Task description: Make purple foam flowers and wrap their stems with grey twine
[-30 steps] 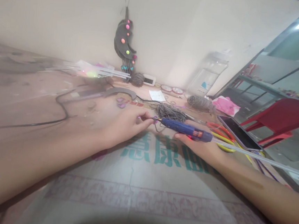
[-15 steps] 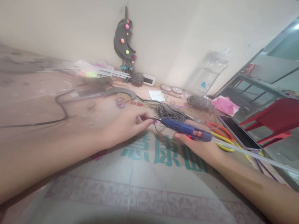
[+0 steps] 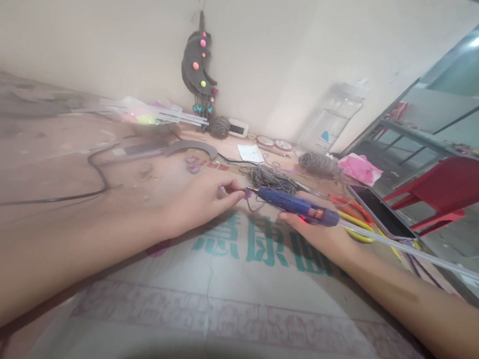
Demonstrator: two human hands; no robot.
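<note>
Blue plastic makes up the body of the glue gun (image 3: 298,206), which lies level across your front over the printed sheet (image 3: 230,282) on the counter (image 3: 166,180). Your right hand (image 3: 322,231) is wrapped around it from below and behind, and that is the sound place to hold it: the rear body should feel rigid and fairly light, while the metal nozzle (image 3: 253,190) is probably hot and no place for skin. A long clear glue stick (image 3: 409,249) juts from the back; it looks smooth and somewhat bendy, and its length likely makes the tail end swing if you turn your wrist.

Your left hand (image 3: 204,201) pinches a small purple piece (image 3: 248,193) between thumb and forefinger, right at the nozzle. It is blurred, but it seems light and easily lost, so a gentle pinch at its far edge suits it, keeping your fingertips off the heat. A thin grey strand (image 3: 255,209) loops beneath the nozzle, limp enough to drift or snag.

Just beyond the gun sits the grey yarn tangle (image 3: 271,179), soft and loose; lift it by the whole bundle, since pulling one thread may tighten it.
</note>
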